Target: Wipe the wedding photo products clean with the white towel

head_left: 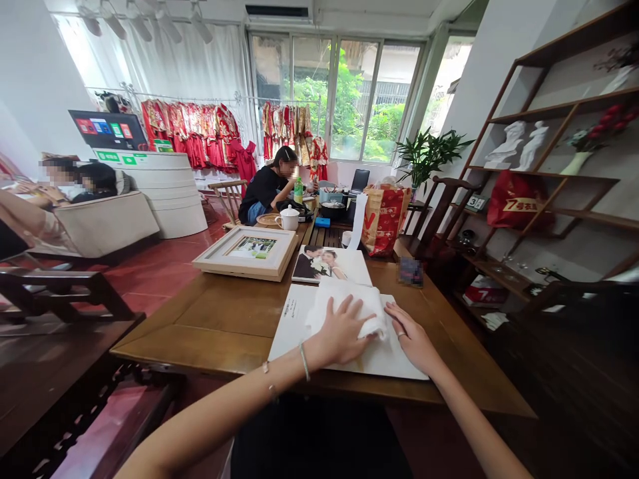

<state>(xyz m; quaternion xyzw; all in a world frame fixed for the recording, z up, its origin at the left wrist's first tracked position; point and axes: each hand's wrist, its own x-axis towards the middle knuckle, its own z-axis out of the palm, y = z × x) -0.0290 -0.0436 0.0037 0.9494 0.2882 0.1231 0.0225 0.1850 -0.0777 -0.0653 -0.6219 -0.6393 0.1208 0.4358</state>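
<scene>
Flat on the table in front of me lies a white panel [289, 339] with small print and a barcode at its left edge. A folded white cloth [327, 291] rests on top of it. My left hand [344, 329] presses down on the cloth with fingers spread. Beside it, my right hand [412, 336] lies on the panel's right side, fingers stretched out, their tips close to the cloth. Just beyond the panel is a photo print [329, 265] of a couple, partly covered by the cloth. A pale wooden picture frame [244, 251] sits farther left.
The wooden table [200, 332] extends on both sides. Behind the photo stand a red paper bag [387, 219], a white lidded mug [288, 221] and a green bottle [298, 190]. A person [267, 189] sits at the far end. Shelves [529, 173] rise at right.
</scene>
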